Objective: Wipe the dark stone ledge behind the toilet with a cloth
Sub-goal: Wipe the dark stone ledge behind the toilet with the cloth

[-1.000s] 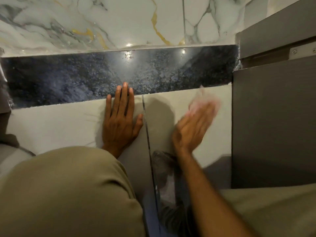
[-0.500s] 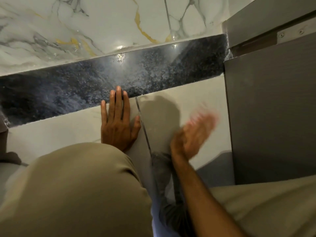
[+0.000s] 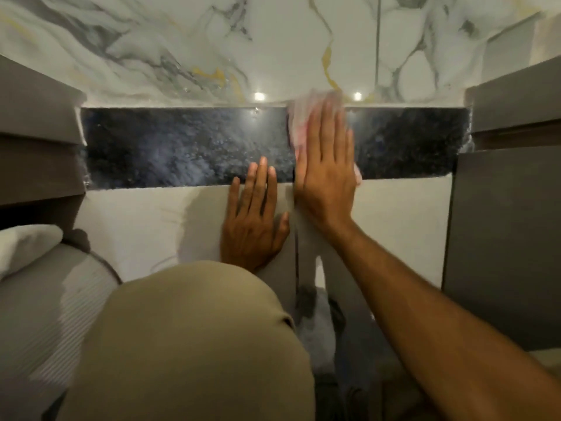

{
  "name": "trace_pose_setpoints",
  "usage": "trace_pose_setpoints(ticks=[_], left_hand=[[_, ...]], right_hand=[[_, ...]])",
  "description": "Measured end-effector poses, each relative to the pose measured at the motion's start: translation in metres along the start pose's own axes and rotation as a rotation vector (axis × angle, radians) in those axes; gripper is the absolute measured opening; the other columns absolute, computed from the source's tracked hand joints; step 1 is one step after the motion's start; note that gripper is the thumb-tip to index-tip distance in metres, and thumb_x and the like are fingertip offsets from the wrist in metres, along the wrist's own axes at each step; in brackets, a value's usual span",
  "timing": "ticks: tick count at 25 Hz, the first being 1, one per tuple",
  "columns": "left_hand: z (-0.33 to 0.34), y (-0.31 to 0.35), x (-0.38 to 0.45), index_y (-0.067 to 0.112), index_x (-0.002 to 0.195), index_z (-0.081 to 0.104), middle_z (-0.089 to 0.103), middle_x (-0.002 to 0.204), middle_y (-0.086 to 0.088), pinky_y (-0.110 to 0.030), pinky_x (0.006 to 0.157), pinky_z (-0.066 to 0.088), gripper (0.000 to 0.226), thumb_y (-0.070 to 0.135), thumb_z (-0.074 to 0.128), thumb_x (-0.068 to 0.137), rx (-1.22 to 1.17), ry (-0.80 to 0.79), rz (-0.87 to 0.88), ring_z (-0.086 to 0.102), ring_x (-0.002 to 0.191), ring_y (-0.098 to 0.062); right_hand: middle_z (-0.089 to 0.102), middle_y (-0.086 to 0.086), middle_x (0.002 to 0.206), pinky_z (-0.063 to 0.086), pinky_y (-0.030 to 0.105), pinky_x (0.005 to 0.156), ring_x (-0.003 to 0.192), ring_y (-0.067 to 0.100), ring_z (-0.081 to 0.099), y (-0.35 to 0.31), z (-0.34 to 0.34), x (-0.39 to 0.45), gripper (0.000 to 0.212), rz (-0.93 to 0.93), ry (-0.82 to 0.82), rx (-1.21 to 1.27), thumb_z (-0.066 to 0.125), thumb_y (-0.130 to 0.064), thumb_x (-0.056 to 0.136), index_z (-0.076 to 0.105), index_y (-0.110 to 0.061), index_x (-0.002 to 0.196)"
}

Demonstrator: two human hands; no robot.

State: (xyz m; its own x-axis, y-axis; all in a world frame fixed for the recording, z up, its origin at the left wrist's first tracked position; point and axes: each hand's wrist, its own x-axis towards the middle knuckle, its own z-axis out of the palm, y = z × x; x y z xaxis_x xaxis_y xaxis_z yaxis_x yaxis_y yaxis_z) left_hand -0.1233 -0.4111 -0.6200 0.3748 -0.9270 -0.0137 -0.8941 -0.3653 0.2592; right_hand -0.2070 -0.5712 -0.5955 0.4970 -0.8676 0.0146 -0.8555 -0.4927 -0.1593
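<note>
Two hands seen. Right hand, flat and fingers spread, now pressed on pink cloth atop ledge; half second earlier it was blurred over pale panel below, off stone. Cloth pinned under palm, not gripped, near ledge's right-centre, touching marble wall. Left hand unmoved, flat, empty, braced on panel, fingertips at ledge edge. Judged: wiping of stone just begun; left stretch not yet covered.

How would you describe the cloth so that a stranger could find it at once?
Look at the dark stone ledge under the marble wall. Toward its right end, the right hand lies flat across it. The cloth is the pale pinkish fabric showing around those fingers, the only soft, light thing on the stone.
</note>
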Motion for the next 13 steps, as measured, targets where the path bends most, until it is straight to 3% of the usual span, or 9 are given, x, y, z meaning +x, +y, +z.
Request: trace_pose_setpoints(ticks=[2,6,7,9,11,13], left_hand=[[-0.007,-0.001,-0.003,0.000,0.174,0.025,0.027,0.180,-0.026,-0.059,0.139,0.020,0.078,0.044,0.042,0.111,-0.004,-0.004,-0.016,0.024,0.170,-0.039],[-0.007,-0.016,-0.025,0.003,0.175,0.017,0.017,0.183,-0.022,-0.054,0.141,0.011,0.081,0.048,0.039,0.112,0.027,0.009,-0.130,0.012,0.172,-0.035],[-0.003,-0.020,-0.033,0.003,0.176,0.016,0.012,0.184,-0.020,-0.052,0.142,0.006,0.080,0.048,0.038,0.113,0.046,0.025,-0.192,0.008,0.173,-0.034],[0.004,-0.031,-0.049,0.001,0.176,0.015,0.007,0.185,-0.020,-0.052,0.142,0.002,0.079,0.047,0.036,0.115,0.118,0.064,-0.335,0.005,0.174,-0.035],[0.001,-0.048,-0.068,0.000,0.176,0.011,0.007,0.185,-0.022,-0.056,0.142,0.003,0.078,0.049,0.032,0.118,0.157,0.055,-0.438,0.003,0.173,-0.037],[-0.008,-0.066,-0.085,0.002,0.176,0.006,0.007,0.185,-0.023,-0.059,0.141,0.007,0.077,0.050,0.023,0.119,0.157,0.028,-0.541,0.000,0.173,-0.037]], right_hand=[[0.011,0.014,0.185,0.015,0.048,0.143,0.173,0.029,0.013,0.009,-0.014,-0.041,0.065,-0.039,-0.118,-0.065,0.032,-0.031,0.118,0.009,-0.012,0.175],[0.010,0.022,0.183,0.019,0.056,0.141,0.172,0.039,0.012,-0.029,-0.016,-0.031,0.068,0.450,-0.142,0.014,0.023,-0.033,0.116,0.009,-0.003,0.175],[0.009,0.024,0.183,0.016,0.056,0.142,0.172,0.039,0.011,-0.054,-0.007,-0.011,0.066,0.369,-0.168,-0.001,0.021,-0.031,0.116,0.009,-0.002,0.174],[0.016,0.022,0.183,0.013,0.053,0.143,0.172,0.037,0.015,-0.104,0.012,0.009,0.063,-0.057,-0.175,0.037,0.023,-0.028,0.116,0.017,-0.004,0.174],[0.027,0.014,0.181,0.019,0.050,0.142,0.171,0.032,0.024,-0.118,0.017,-0.014,0.060,-0.433,-0.182,0.068,0.028,-0.033,0.116,0.031,-0.011,0.172],[0.028,0.010,0.182,0.023,0.050,0.141,0.171,0.029,0.023,-0.095,0.002,-0.037,0.058,-0.526,-0.238,0.057,0.034,-0.035,0.118,0.032,-0.016,0.172]])
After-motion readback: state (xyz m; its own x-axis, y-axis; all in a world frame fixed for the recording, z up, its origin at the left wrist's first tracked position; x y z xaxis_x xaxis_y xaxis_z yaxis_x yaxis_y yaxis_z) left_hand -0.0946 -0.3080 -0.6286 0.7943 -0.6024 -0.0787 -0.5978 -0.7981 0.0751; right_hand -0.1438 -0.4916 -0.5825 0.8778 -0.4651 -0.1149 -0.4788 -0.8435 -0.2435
